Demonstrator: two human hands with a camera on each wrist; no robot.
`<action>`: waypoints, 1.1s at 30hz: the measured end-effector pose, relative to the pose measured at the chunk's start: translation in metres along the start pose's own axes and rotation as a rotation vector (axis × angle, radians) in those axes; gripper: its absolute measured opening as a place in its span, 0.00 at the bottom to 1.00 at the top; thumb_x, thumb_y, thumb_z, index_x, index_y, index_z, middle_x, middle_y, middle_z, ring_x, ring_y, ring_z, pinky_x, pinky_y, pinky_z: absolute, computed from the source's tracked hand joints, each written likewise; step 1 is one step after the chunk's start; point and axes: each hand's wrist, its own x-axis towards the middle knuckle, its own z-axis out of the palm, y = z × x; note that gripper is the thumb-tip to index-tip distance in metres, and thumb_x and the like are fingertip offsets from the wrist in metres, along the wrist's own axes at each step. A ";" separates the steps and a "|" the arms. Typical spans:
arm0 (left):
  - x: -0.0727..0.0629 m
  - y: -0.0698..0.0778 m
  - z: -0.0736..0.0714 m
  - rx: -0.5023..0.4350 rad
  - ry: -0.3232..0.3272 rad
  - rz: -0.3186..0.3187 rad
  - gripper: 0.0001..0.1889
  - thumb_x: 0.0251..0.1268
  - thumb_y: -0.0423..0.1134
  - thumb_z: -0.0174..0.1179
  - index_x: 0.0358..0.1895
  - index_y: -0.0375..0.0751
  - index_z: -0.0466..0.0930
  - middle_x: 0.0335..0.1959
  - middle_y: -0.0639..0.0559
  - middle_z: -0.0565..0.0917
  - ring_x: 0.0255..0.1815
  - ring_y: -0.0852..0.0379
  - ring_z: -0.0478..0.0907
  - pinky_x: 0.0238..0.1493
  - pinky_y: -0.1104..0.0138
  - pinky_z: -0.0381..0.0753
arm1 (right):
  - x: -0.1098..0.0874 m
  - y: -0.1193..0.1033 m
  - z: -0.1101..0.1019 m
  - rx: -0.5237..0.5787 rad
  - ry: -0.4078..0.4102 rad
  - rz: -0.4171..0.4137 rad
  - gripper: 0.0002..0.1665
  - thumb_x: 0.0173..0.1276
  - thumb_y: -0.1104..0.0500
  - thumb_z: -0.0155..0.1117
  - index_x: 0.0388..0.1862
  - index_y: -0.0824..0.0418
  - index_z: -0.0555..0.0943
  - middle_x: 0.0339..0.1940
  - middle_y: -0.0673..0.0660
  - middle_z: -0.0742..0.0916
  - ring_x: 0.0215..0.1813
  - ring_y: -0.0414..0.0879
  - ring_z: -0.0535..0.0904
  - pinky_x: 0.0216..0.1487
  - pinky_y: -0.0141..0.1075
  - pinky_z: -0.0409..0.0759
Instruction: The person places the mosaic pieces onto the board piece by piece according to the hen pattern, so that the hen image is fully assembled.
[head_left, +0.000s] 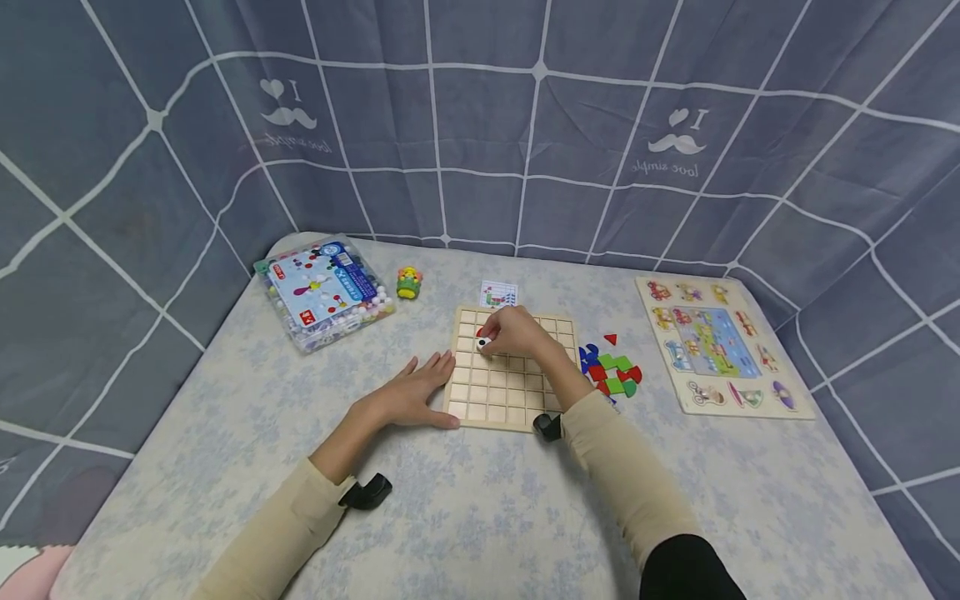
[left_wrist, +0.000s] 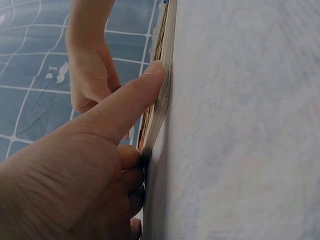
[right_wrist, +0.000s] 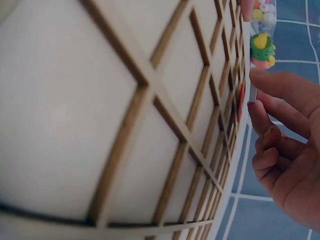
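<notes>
A wooden grid board (head_left: 489, 423) lies on the table in the head view. Over its upper left squares, my right hand (head_left: 517, 332) pinches a small white tile with a black dot (head_left: 482, 342). Thumb and fingertips hold that tile (right_wrist: 252, 93) edge-on in the right wrist view, just beside a red piece (right_wrist: 240, 102) on the board. My left hand (head_left: 411, 395) rests at the board's left side with fingers spread. In the left wrist view its thumb (left_wrist: 130, 105) touches the board's edge, and the other fingers are partly hidden.
Blue, green and red pieces (head_left: 615, 386) lie right of the board, with a red triangle (head_left: 611, 339) beyond them. A pattern card (head_left: 498, 293) sits behind it. Also there are a bead box (head_left: 318, 287), a small toy figure (head_left: 408, 283) and a picture puzzle (head_left: 675, 392).
</notes>
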 end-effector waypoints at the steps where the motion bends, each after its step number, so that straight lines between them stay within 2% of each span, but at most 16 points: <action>1: 0.000 0.000 0.000 0.000 0.001 0.001 0.56 0.59 0.64 0.62 0.79 0.39 0.38 0.81 0.45 0.39 0.82 0.46 0.35 0.80 0.46 0.32 | 0.000 -0.001 0.001 -0.004 -0.001 -0.004 0.13 0.56 0.57 0.75 0.40 0.60 0.88 0.34 0.53 0.89 0.36 0.42 0.80 0.41 0.33 0.78; 11: -0.001 -0.002 0.002 -0.014 0.000 0.009 0.56 0.59 0.63 0.62 0.79 0.39 0.38 0.81 0.45 0.39 0.82 0.46 0.35 0.80 0.46 0.32 | 0.005 0.003 0.009 -0.053 0.009 -0.010 0.13 0.56 0.58 0.76 0.40 0.61 0.88 0.35 0.53 0.89 0.37 0.43 0.82 0.43 0.34 0.80; 33: 0.000 -0.002 0.001 -0.013 -0.002 -0.002 0.56 0.59 0.64 0.62 0.79 0.40 0.37 0.81 0.46 0.38 0.82 0.47 0.35 0.80 0.47 0.31 | 0.004 0.000 0.008 -0.094 0.009 -0.035 0.13 0.57 0.58 0.75 0.41 0.62 0.88 0.37 0.54 0.90 0.39 0.44 0.84 0.44 0.35 0.82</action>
